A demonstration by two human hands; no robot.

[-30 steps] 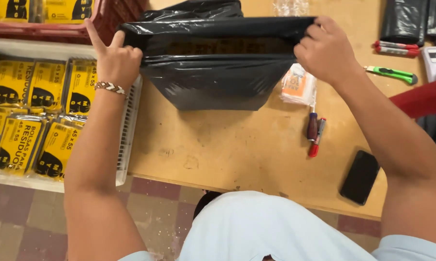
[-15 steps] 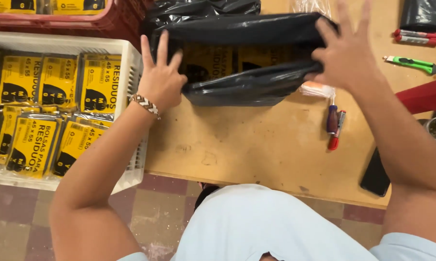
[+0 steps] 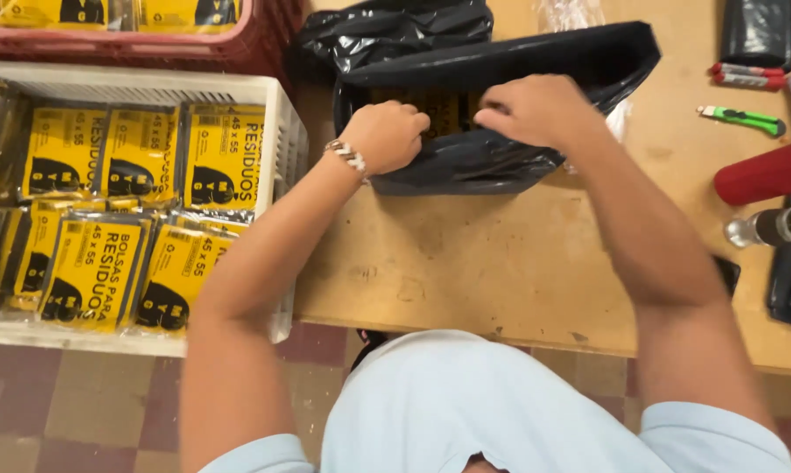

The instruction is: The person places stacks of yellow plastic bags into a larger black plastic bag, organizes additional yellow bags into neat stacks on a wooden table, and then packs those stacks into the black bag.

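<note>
Black bag (image 3: 466,162) lies folded on the table (image 3: 501,263); the left hand (image 3: 387,136) and right hand (image 3: 531,109) press on it, fingers curled tight, pinching its plastic; a white crate (image 3: 282,131) sits beside.

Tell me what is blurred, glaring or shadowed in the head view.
Head view: light is even and soft; the black bag shows mild sheen on its folds; the left hand, right hand and forearms look slightly motion-blurred; the yellow packets stay fairly sharp.

Both hands (image 3: 466,123) on black bag (image 3: 501,162)
</note>
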